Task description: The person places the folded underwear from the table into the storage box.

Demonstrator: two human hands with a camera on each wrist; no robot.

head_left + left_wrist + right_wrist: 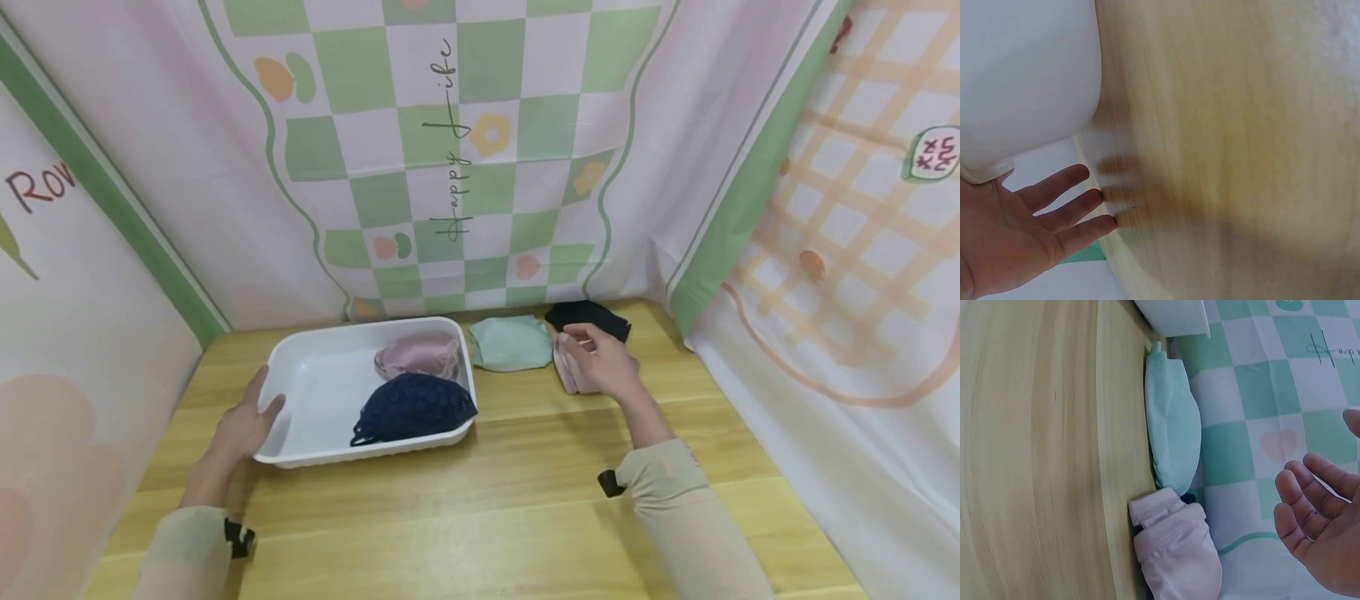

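Observation:
My left hand [242,423] is at the left end of a white tray [315,454], its thumb over the rim and its fingers outside. Three of those fingers [1069,212] stretch out straight below the tray's corner in the left wrist view. Inside the tray lie a pink folded cloth piece [418,357] and a dark navy one [416,408] with a thin loop. My right hand [606,362], fingers loosely bent and holding nothing, hovers over a folded pink garment [1175,550] with a banded edge. Beside it are a mint-green folded cloth [512,343] and a black one [588,317].
The wooden table [450,517] meets a printed curtain [495,208] along its back edge, just behind the cloth pieces. More curtain [847,317] hangs at the right, and another panel [67,333] at the left.

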